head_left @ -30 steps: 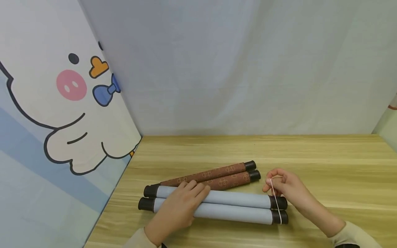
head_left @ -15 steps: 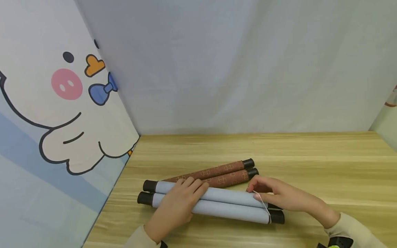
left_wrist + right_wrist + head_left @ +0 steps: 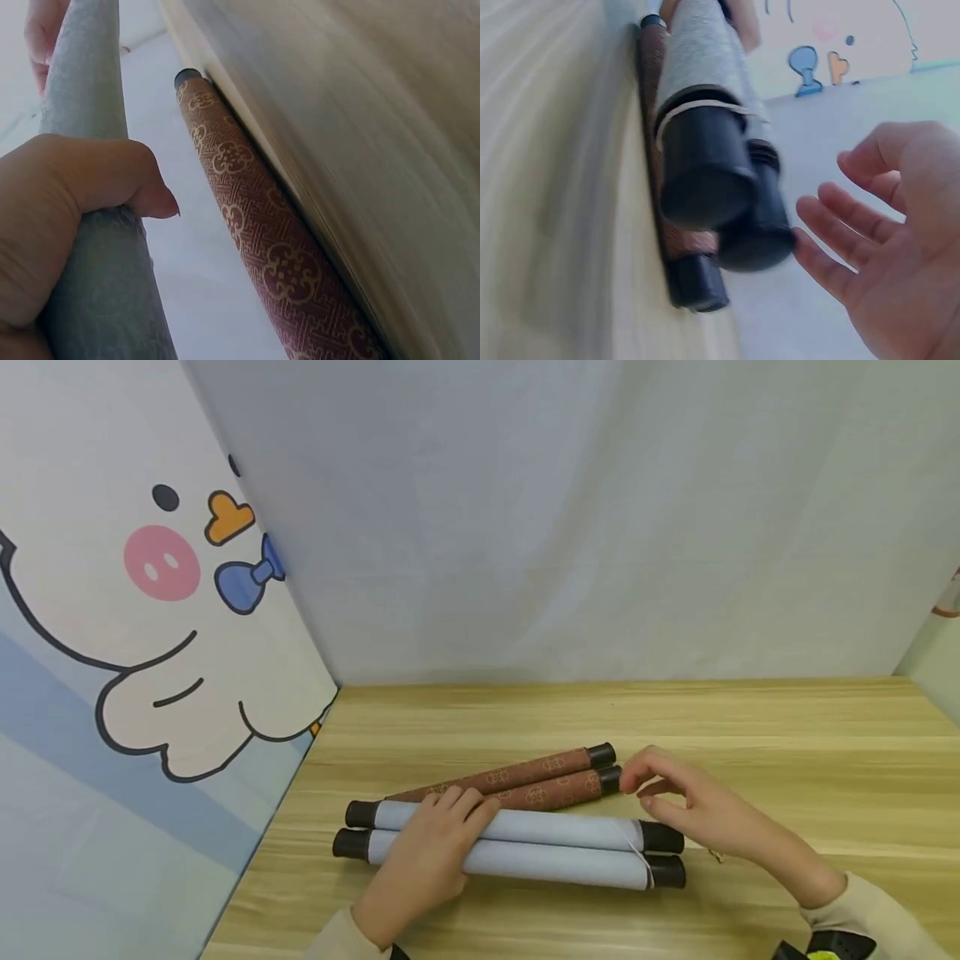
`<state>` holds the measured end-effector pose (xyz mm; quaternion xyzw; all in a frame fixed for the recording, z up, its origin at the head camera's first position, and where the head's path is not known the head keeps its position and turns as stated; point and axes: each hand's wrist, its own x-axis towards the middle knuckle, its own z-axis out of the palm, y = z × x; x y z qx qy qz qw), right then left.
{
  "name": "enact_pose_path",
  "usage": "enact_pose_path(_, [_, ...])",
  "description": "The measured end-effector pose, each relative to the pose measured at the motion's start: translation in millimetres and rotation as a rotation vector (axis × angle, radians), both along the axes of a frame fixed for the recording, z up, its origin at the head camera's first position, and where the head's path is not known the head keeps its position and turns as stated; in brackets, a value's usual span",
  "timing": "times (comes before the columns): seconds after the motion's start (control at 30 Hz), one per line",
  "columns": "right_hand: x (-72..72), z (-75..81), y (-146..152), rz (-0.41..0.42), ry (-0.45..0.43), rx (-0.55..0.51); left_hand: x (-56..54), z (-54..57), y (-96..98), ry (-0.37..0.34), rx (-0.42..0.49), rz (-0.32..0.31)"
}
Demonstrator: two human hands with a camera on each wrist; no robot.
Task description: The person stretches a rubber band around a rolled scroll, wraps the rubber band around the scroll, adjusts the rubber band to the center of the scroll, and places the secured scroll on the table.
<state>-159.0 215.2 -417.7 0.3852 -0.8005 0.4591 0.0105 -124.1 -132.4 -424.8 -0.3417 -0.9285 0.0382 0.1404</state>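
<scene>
A pale blue scroll (image 3: 540, 860), two rolls side by side with black end caps (image 3: 666, 871), is lying crosswise near the front of the wooden table (image 3: 787, 727), its rolls running left to right. A thin white band (image 3: 705, 103) is looping around its right end, sitting at the edge of the black cap in the right wrist view and slanting across the blue covering. The left hand (image 3: 431, 860) is gripping the scroll left of its middle, fingers reaching over the far roll and thumb bending around the roll in the left wrist view. The right hand (image 3: 701, 806) is holding nothing; its fingers are curving loosely just beside the scroll's right end, and whether a fingertip is touching a cap cannot be told. Just behind, a brown scroll (image 3: 547, 795) with gold flower patterns is lying at a slant, its right end pointing away from the person and its left end hiding behind the blue one. A small object (image 3: 716, 855), too small to identify, is showing on the table beside the right hand. Farther out, a pale curtain (image 3: 562, 527) is hanging behind the table, and a printed panel (image 3: 82, 568) is showing a white cartoon bird at the left.
</scene>
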Motion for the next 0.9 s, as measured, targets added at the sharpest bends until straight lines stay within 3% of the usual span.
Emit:
enact_pose_path(0.17, [-1.2,5.4,10,-0.099,0.082,-0.035,-1.5,-1.5,-4.2,-0.002,-0.009,0.053])
enact_pose_path(0.4, [1.4,4.8,10,-0.118,0.135,-0.014,-1.8,-2.9,-3.8,0.006,0.006,0.053])
enact_pose_path(0.53, [7.7,5.8,4,-0.224,0.236,0.005,-0.6,-2.5,-3.5,0.004,0.020,0.078])
enact_pose_path(0.7, [18.4,6.1,-11,-0.403,0.389,0.156,0.4,-1.8,-2.6,0.010,0.042,0.111])
enact_pose_path(0.9, [27.1,5.4,-25,-0.524,0.450,0.317,-0.1,-2.0,0.4,0.032,0.078,0.120])
